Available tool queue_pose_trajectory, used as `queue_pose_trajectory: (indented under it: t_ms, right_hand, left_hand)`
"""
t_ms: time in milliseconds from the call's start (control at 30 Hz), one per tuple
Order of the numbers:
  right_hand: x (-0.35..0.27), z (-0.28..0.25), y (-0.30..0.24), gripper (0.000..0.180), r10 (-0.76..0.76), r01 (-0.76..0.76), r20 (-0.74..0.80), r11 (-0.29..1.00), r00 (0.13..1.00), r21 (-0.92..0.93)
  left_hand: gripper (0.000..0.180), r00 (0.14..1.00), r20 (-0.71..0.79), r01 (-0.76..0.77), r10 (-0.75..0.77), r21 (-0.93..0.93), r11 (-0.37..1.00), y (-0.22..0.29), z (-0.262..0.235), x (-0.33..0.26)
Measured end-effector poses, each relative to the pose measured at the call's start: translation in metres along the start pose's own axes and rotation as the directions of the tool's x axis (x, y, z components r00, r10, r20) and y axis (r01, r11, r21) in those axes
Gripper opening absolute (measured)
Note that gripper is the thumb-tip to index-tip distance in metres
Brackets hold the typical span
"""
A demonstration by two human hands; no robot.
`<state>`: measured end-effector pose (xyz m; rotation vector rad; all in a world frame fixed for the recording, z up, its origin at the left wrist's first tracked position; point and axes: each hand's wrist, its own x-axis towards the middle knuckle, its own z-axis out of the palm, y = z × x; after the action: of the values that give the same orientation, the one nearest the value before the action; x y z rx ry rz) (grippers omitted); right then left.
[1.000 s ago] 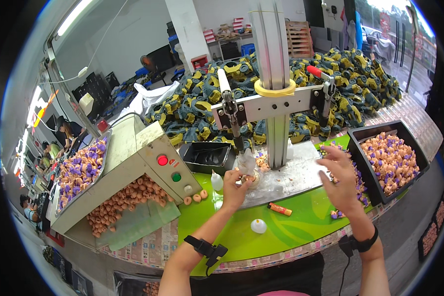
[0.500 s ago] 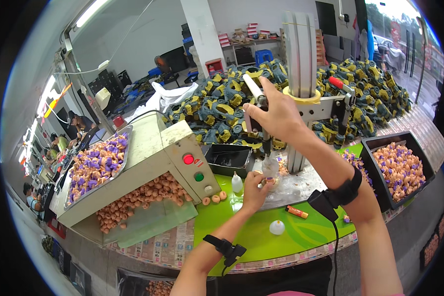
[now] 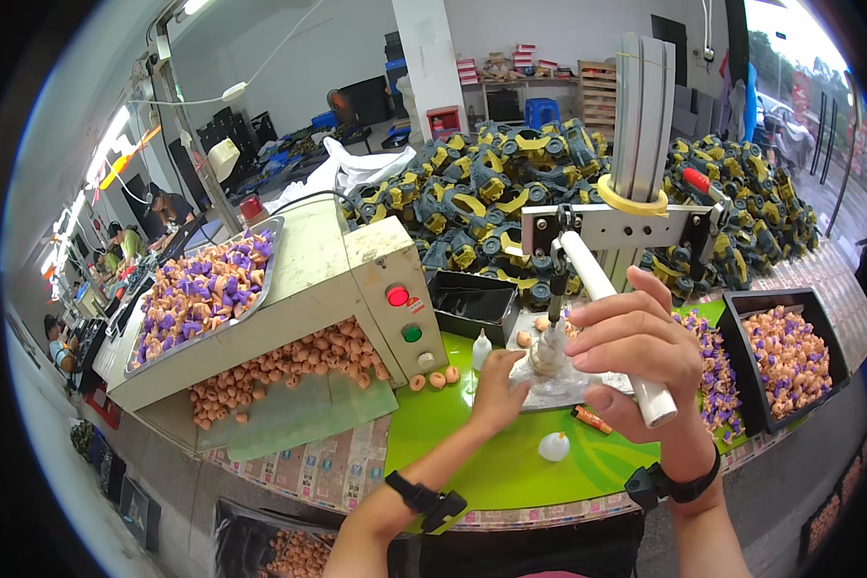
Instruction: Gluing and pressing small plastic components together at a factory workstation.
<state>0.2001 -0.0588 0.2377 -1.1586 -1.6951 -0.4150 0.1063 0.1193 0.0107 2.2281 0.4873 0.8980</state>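
Observation:
My right hand (image 3: 641,352) is wrapped loosely round the white lever handle (image 3: 602,275) of a small hand press. The handle slants down toward me. Below the press's metal rod (image 3: 556,289) is a clouded, clear press head (image 3: 549,352), lowered onto the metal base plate (image 3: 592,385). Just left of that head is my left hand (image 3: 496,393), its thumb and forefinger apart and nothing visible between them. Whatever lies under the head is hidden. A few small peach-coloured round parts (image 3: 524,339) lie behind the press head.
A white squeeze bottle (image 3: 481,350), a round white bottle (image 3: 554,446) and an orange tube (image 3: 591,419) stand or lie nearby. The machine (image 3: 376,279) at left holds peach balls. A black bin (image 3: 780,356) of peach-and-purple parts sits right. Dark-and-yellow parts (image 3: 511,183) pile behind.
My right hand has swung the lever handle down toward me, and the press head has lowered. My left fingers, earlier at a small peach part under the head, are now just left of it.

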Motion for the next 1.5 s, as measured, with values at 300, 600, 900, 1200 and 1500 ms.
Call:
queue_pose_trajectory:
  t_ms: [300,600,900,1200,1500]
  right_hand:
    - [-0.044,0.002,-0.009,0.052,0.083,-0.075,0.133,0.995,0.988,-0.065]
    - [-0.147,0.003,-0.017,0.051,0.315,-0.314,0.197,0.949,0.928,-0.035]
    - [-0.196,0.0,-0.027,0.036,0.478,-0.486,0.163,0.874,0.863,0.006]
    - [-0.21,0.012,-0.028,0.03,0.508,-0.527,0.172,0.845,0.844,0.093]
    - [-0.218,0.017,-0.041,0.025,0.572,-0.598,0.204,0.795,0.794,0.102]
  left_hand:
    - [0.054,0.99,-0.135,0.098,-0.032,0.519,0.849,-0.023,-0.078,-0.053]
    - [0.048,0.994,0.001,0.091,-0.111,0.573,0.815,-0.019,-0.07,-0.042]
    - [0.037,0.992,-0.005,-0.119,0.126,0.283,0.952,-0.032,-0.043,-0.04]
    - [0.031,0.98,0.078,-0.199,0.184,0.46,0.865,-0.006,-0.04,-0.04]
    - [0.02,0.963,0.248,-0.23,0.102,0.564,0.793,0.01,-0.044,-0.056]
